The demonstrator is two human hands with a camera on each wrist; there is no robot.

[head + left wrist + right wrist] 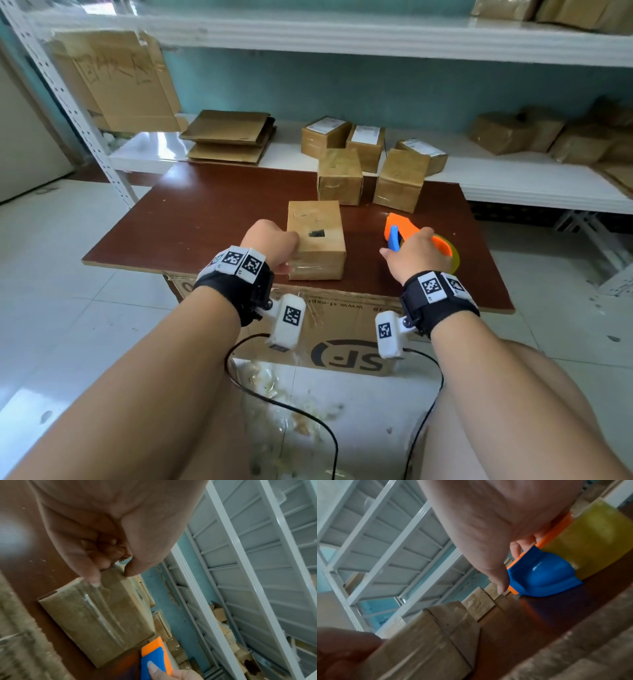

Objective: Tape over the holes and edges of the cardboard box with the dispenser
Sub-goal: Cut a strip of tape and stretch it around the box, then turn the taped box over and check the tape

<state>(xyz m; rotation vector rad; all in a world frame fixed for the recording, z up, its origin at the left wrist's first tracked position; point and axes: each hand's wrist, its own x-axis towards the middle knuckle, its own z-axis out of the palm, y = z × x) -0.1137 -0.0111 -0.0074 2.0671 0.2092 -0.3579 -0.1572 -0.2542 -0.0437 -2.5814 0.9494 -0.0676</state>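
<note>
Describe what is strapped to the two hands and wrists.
Both forearms are bare, with no sleeves. Each wrist carries a black strap topped with white blocks printed with black square codes: left strap, right strap. A small white camera box hangs under each wrist, trailing a thin black cable.

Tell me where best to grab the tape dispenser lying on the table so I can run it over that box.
Probably best by the orange frame of the tape dispenser, between the blue guard and the yellowish roll, coming from above on the near side. It lies flat on the table with its nose pointing away, right of the cardboard box. The right hand already covers that part from above.
</note>
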